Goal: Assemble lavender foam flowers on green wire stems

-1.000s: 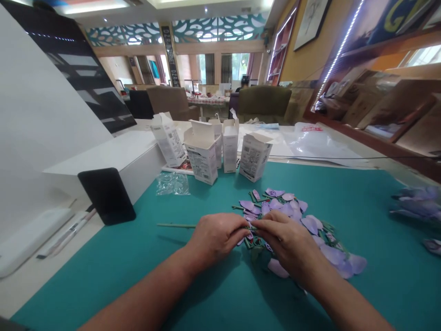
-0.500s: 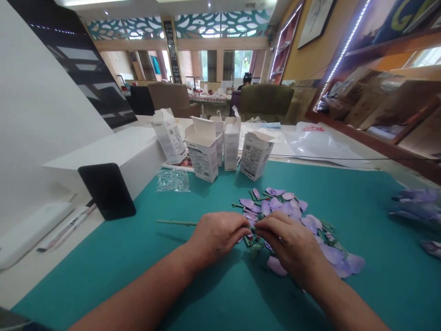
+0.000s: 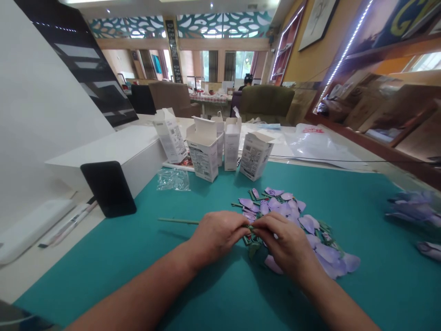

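My left hand (image 3: 217, 234) and my right hand (image 3: 284, 241) meet above the teal cutting mat (image 3: 103, 271), their fingertips pinching a thin green stem. The stem (image 3: 177, 221) runs out to the left past my left hand, and its other end is hidden in my fingers. Just beneath and beyond my right hand lies a loose heap of lilac paper petals (image 3: 280, 208), mixed with green leaf and stem pieces. A green leaf (image 3: 254, 249) hangs below the point where my hands meet.
Several open white cartons (image 3: 203, 149) stand along the mat's far edge, beside crumpled clear plastic (image 3: 173, 180). A black tablet-like slab (image 3: 108, 188) leans on a white box at left. Lilac flowers (image 3: 415, 209) lie at the right edge. A seated person (image 3: 247, 82) is far off.
My hands stay together on the stem with little visible movement. The whole view has shifted slightly as my head moved.
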